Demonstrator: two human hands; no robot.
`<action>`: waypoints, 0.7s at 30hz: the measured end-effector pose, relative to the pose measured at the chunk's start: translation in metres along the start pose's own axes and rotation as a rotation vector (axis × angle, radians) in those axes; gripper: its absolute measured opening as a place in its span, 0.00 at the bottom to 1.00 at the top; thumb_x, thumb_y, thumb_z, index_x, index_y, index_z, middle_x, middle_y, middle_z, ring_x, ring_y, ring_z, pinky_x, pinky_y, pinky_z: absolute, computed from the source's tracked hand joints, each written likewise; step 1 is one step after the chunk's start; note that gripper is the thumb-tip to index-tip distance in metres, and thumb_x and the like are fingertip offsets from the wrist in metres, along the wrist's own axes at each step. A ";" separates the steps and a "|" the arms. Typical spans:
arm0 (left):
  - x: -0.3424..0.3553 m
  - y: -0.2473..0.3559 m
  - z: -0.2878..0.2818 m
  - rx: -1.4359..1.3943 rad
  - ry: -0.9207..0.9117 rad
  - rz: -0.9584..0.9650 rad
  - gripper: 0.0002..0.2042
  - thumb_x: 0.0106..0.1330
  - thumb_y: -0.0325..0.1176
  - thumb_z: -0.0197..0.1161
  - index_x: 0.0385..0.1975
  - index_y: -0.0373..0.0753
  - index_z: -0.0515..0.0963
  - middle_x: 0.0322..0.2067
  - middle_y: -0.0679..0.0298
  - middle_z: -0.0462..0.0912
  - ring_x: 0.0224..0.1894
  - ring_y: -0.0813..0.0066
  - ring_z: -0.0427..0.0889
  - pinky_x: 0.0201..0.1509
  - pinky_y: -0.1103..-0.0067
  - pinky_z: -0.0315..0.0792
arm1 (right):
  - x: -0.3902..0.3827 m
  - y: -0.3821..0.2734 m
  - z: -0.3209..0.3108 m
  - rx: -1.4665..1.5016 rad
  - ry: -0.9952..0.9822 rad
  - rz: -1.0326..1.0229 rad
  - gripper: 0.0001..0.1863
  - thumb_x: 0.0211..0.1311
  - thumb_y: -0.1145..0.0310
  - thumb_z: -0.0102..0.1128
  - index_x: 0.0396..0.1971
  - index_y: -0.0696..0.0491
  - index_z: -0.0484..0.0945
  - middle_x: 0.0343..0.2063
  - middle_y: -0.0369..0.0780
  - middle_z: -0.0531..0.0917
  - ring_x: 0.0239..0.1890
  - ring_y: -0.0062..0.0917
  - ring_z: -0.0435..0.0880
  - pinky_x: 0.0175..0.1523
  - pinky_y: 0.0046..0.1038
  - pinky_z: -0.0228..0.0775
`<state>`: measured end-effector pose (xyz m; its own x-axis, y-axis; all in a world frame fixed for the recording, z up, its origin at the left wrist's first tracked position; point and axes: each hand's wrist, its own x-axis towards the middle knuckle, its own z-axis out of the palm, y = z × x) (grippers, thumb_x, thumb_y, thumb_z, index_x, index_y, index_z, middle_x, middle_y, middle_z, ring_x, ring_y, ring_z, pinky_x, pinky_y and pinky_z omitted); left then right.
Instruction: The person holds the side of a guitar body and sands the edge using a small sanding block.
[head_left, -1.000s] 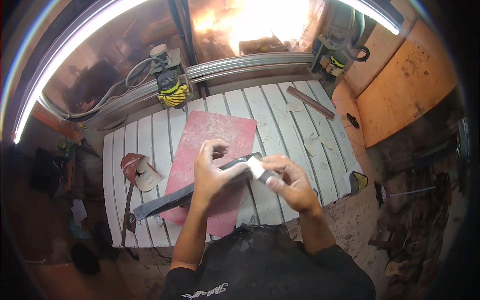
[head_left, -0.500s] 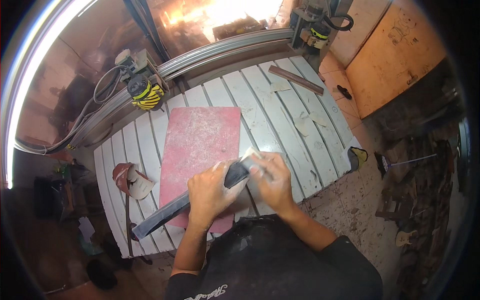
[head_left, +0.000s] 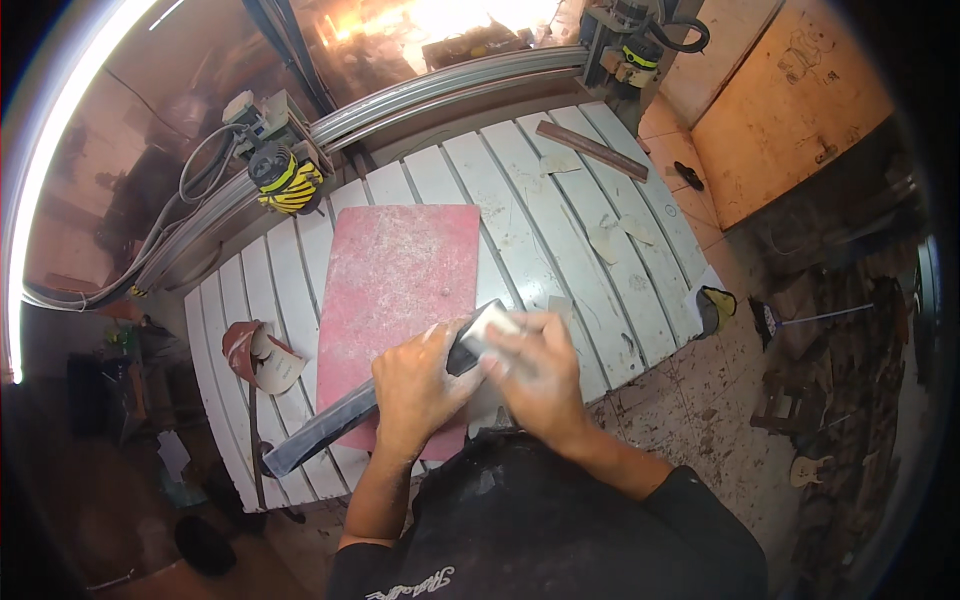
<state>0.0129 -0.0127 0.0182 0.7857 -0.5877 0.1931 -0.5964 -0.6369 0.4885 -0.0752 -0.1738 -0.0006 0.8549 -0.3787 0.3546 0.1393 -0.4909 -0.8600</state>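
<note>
I count my two hands (head_left: 422,380) (head_left: 543,385), one long dark bar (head_left: 325,425) and one pale block (head_left: 491,326) at centre, one pink board (head_left: 400,265), one slotted white table (head_left: 525,235), two machine heads (head_left: 285,180) (head_left: 638,62) at ten and one o'clock, one brown strip (head_left: 592,150) at one o'clock.

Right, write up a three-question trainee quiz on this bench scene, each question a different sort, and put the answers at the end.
1. True or false: the left hand grips the dark bar.

2. Multiple choice: what does the right hand hold at the bar's upper end?
A) a hammer
B) a small pale block
C) a paintbrush

3. Fill the gap: the brown strip lies near the far ____ corner of the white table.

Key: 1. True. 2. B. 3. right.
</note>
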 end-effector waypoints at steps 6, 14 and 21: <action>0.001 0.007 0.002 -0.033 -0.005 -0.093 0.25 0.54 0.44 0.78 0.53 0.44 0.86 0.40 0.57 0.91 0.38 0.55 0.91 0.39 0.65 0.81 | 0.013 0.036 0.006 0.112 0.003 0.171 0.17 0.62 0.66 0.76 0.50 0.55 0.89 0.48 0.48 0.81 0.50 0.39 0.82 0.56 0.38 0.76; -0.002 -0.001 0.010 -0.058 0.097 -0.005 0.31 0.54 0.46 0.79 0.60 0.44 0.82 0.37 0.57 0.91 0.36 0.56 0.91 0.37 0.64 0.81 | 0.019 0.029 0.005 0.176 0.003 0.178 0.16 0.61 0.66 0.77 0.49 0.51 0.91 0.47 0.47 0.81 0.50 0.40 0.81 0.57 0.39 0.74; -0.010 -0.004 0.015 -0.033 0.120 0.017 0.34 0.54 0.47 0.80 0.63 0.43 0.81 0.39 0.58 0.92 0.37 0.56 0.91 0.38 0.64 0.81 | 0.006 0.022 0.000 -0.018 -0.062 0.102 0.17 0.61 0.65 0.77 0.49 0.51 0.90 0.46 0.47 0.81 0.48 0.39 0.81 0.56 0.38 0.75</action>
<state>0.0044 -0.0120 0.0014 0.7906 -0.5333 0.3011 -0.6058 -0.6093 0.5116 -0.0666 -0.1866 -0.0175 0.8935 -0.3785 0.2418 0.0415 -0.4666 -0.8835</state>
